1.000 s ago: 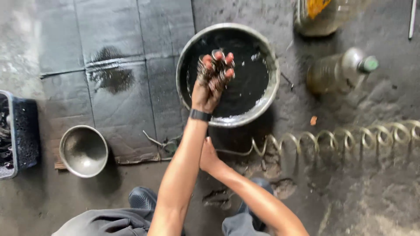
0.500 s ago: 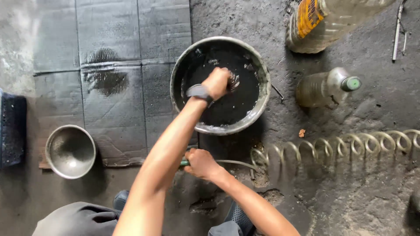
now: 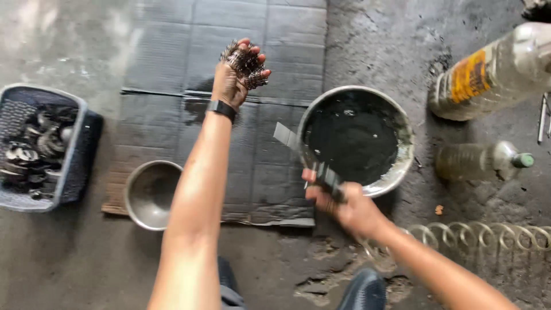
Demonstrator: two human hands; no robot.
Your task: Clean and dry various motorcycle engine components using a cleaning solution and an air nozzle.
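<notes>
- Left hand [image 3: 232, 80] grip: closed around an oily sprocket [image 3: 245, 60], held over the grey mat [image 3: 172, 57], well left of the basin [image 3: 356, 140].
- Right hand [image 3: 347, 206] grip: closed on a flat brush [image 3: 307, 158], at basin's near-left rim.
- Small steel bowl [image 3: 150, 194] and parts crate [image 3: 43, 146] further left of basin.

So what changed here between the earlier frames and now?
The left hand came out of the basin of dark liquid and moved left over the dark mat, now holding a small greasy metal part. The right hand rose to the basin's rim, gripping a flat brush-like tool. The small bowl, bottles and coiled spring stayed put.
</notes>
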